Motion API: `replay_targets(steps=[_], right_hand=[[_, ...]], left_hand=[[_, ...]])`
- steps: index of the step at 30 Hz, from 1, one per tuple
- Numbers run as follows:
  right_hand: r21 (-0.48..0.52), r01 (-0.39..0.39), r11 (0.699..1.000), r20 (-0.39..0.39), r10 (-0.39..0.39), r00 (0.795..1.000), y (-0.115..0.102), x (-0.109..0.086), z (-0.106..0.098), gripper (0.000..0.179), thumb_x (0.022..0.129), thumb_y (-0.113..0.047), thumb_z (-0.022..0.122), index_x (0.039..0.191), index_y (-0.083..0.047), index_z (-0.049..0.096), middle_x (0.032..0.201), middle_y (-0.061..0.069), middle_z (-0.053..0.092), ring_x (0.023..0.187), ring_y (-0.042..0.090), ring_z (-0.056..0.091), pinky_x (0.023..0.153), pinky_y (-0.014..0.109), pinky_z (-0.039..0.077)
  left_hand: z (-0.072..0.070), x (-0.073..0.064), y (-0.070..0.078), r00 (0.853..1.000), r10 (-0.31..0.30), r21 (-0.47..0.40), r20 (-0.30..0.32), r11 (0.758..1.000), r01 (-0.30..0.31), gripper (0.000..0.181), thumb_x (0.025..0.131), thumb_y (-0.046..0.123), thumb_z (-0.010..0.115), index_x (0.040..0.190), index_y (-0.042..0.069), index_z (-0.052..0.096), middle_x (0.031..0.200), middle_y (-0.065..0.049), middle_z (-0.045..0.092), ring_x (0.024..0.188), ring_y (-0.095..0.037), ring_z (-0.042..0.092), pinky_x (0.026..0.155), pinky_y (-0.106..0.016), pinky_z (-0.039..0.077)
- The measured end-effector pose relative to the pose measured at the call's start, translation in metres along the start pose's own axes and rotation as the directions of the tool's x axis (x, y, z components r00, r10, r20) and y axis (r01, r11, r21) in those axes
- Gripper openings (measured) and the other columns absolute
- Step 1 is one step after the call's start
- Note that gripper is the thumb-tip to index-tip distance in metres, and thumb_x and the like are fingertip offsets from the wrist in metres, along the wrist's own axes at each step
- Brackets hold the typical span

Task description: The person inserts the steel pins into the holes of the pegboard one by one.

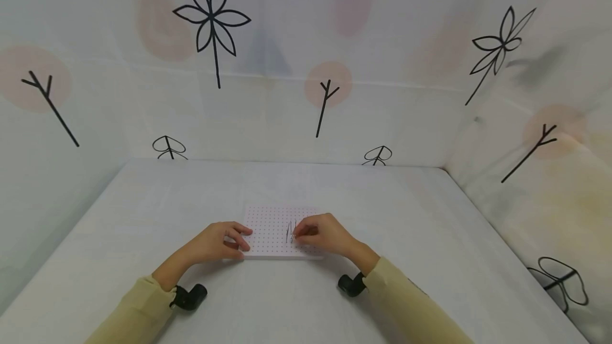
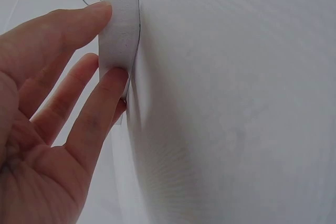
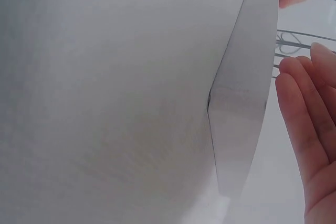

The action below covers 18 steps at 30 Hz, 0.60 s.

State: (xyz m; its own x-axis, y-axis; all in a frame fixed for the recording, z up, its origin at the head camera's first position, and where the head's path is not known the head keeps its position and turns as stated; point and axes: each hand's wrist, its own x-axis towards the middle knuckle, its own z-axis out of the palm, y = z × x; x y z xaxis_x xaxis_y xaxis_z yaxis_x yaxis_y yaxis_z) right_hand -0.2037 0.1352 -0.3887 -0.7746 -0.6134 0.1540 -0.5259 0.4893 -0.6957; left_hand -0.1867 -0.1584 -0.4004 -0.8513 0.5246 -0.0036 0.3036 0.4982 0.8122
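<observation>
A flat white pegboard (image 1: 268, 238) with rows of small holes lies on the table. Several thin metal pins (image 1: 287, 233) stand up from its right half, some slightly tilted. With thumb and bent fingers close together, my right hand (image 1: 325, 232) pinches a pin among them; its fingertips partly hide it. In the right wrist view, the right hand (image 3: 310, 114) is beside the board's side wall (image 3: 241, 124). My left hand (image 1: 220, 243) rests its fingertips on the board's left edge. The left wrist view shows those loosely bent fingers (image 2: 92, 114) touching the side wall (image 2: 119, 35).
A white cloth covers the table (image 1: 191, 190). Patterned fabric walls (image 1: 268, 110) with leaf and twig drawings stand behind it and at both sides. A black wrist camera (image 1: 190, 297) sits under the left wrist and another black camera (image 1: 351, 284) under the right.
</observation>
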Motion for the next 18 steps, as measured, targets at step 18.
replay_targets(steps=[18], right_hand=[[-0.001, -0.027, 1.0, -0.03, 0.026, 0.999, 0.01, -0.019, -0.017, 0.009, 0.081, -0.004, 0.071, 0.089, -0.007, 0.069, 0.086, -0.005, 0.066, 0.079, 0.008, 0.061, 0.076, 0.022, 0.052]], left_hand=[[0.0, 0.0, -0.001, 1.0, 0.007, 0.012, 0.005, 1.0, -0.007, 0.01, 0.074, 0.006, 0.077, 0.081, 0.011, 0.073, 0.119, -0.014, 0.058, 0.101, -0.027, 0.059, 0.079, -0.029, 0.053]])
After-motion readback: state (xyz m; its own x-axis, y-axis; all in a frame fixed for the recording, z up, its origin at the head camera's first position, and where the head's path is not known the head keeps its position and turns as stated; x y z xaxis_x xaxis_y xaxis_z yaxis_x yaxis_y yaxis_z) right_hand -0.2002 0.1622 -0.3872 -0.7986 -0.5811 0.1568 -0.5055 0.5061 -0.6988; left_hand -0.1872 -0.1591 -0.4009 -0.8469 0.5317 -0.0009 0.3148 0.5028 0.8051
